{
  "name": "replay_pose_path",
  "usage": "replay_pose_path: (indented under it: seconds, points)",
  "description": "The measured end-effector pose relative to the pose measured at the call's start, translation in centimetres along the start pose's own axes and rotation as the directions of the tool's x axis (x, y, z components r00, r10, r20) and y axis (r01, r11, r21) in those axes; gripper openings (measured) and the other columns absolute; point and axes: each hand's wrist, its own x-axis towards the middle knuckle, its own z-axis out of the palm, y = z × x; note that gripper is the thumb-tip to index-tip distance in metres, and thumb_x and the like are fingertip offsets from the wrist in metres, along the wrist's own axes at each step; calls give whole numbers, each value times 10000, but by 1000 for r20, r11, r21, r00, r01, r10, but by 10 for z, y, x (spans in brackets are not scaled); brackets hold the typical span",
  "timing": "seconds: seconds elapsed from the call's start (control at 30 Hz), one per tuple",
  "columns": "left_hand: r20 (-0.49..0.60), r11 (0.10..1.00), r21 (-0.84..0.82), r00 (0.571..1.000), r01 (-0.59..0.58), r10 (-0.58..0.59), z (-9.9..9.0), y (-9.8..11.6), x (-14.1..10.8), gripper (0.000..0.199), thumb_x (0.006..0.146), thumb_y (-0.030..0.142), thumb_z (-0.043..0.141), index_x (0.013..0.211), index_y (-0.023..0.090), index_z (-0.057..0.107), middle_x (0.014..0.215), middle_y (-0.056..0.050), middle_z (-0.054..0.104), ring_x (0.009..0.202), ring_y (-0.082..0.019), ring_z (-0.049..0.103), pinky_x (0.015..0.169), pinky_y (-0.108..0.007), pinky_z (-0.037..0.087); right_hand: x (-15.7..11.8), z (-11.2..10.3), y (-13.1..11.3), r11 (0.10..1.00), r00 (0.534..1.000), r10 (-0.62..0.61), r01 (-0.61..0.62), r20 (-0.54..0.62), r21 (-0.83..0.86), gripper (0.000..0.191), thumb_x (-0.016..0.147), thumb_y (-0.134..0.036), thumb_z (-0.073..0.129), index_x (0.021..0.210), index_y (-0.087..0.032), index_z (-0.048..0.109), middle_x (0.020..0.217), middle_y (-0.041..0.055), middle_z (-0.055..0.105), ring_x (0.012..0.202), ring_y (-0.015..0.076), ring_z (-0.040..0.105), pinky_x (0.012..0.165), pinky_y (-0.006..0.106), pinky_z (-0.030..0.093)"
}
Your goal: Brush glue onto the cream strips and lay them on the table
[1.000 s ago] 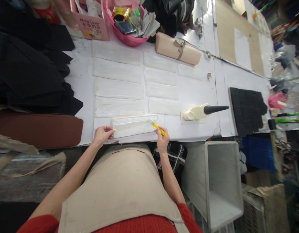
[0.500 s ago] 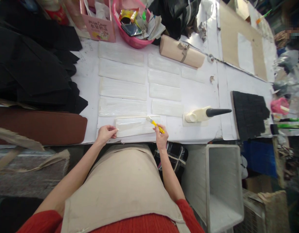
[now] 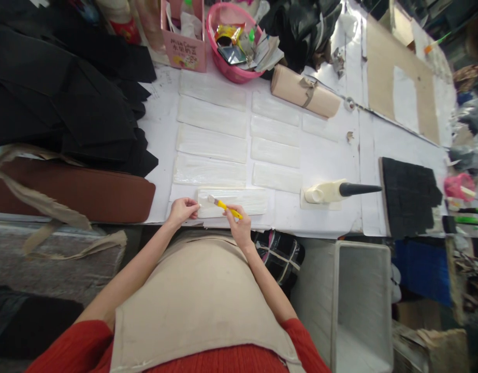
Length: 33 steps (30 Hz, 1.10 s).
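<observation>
Inside pink basin [image 3: 239, 76], cannot identify small papers [image 3: 270, 52] | left of it, lose bottle [image 3: 124, 26] top past upper edge | lower left, cannot read faint handwriting [image 3: 156, 88] | below, see white-coated strip [image 3: 252, 201] partly hidden by yellow-handled brush [image 3: 233, 212] and right hand [image 3: 240, 226] | far right, find only blurred clutter [image 3: 472, 122]

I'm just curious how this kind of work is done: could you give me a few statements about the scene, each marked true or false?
1. The right hand holds a yellow-handled brush. True.
2. The left hand is inside the pink basin. False: its fingertips are at the left end of the front strip.
3. The beige roll is tied with a ribbon. True.
4. The cream bottle is left of the front strip. False: it is to the right.
</observation>
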Motion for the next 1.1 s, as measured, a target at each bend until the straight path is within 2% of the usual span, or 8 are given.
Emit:
replay_pose_path:
  seconds: [0.13, 0.33, 0.5, 0.63, 0.77, 0.97, 1.03, 1.1]
  points:
    - [-8, 1000, 1, 1000, 7, -7, 0, 1, -1, 199, 595, 177, 769, 695, 135, 601, 485, 11, 614, 404, -130, 582, 416, -233, 527, 8, 34, 4, 984, 996, 90, -89, 6, 153, 256, 901, -448, 598, 1005, -218, 640, 936, 28, 704, 784, 179, 736, 738, 278, 563]
    - [5, 1000, -7, 1000, 17, -17, -2, 0, -1, 163, 627, 141, 742, 711, 131, 602, 506, 8, 624, 422, -124, 593, 437, -225, 531, 11, 41, 17, 922, 958, 288, -277, -1, 269, 332, 829, -507, 645, 947, -197, 616, 780, 6, 686, 669, 174, 724, 639, 265, 560]
    - [-1, 1000, -13, 1000, 22, -22, -2, -1, -1, 149, 636, 115, 728, 714, 132, 603, 518, 7, 626, 447, -126, 607, 458, -222, 537, -9, 25, 20, 911, 944, 327, -330, 52, 247, 301, 817, -477, 660, 925, -199, 620, 708, -12, 672, 611, 167, 701, 620, 269, 559]
    - [-8, 1000, 2, 1000, 11, -11, -1, -1, -1, 135, 643, 120, 709, 723, 134, 601, 508, 15, 611, 439, -126, 597, 447, -226, 532, -12, 12, 21, 943, 960, 274, -280, 59, 183, 267, 841, -456, 637, 924, -203, 629, 744, -4, 672, 642, 171, 704, 647, 276, 558]
    - [-8, 999, 32, 1000, -17, 17, 0, -1, -2, 143, 635, 159, 712, 720, 137, 599, 503, 19, 602, 439, -131, 595, 439, -231, 526, -3, -14, 31, 983, 977, 175, -165, -122, 86, 253, 875, -435, 599, 935, -192, 636, 838, 24, 681, 748, 184, 718, 718, 289, 549]
    - [-13, 999, 38, 999, -33, 34, 0, -1, -2, 182, 603, 202, 733, 717, 134, 610, 518, 8, 611, 445, -131, 595, 436, -230, 521, -2, -76, 40, 984, 879, 126, -171, -461, -57, 306, 890, -451, 571, 995, -168, 620, 855, 33, 679, 763, 190, 710, 765, 331, 553]
    - [-12, 999, 40, 999, -34, 35, 0, -1, -2, 195, 592, 211, 741, 716, 135, 612, 517, 7, 611, 446, -132, 596, 439, -230, 521, -6, -77, 34, 979, 866, 77, -158, -494, -126, 301, 910, -447, 556, 1004, -170, 625, 853, 37, 683, 783, 192, 708, 782, 331, 549]
    - [-7, 998, 49, 999, -37, 38, -1, -2, -2, 195, 592, 215, 736, 718, 134, 611, 515, 4, 614, 446, -134, 598, 441, -233, 524, -10, -60, 26, 986, 905, 69, -125, -419, -107, 303, 926, -452, 558, 1025, -176, 633, 854, 32, 681, 800, 189, 709, 793, 320, 547]
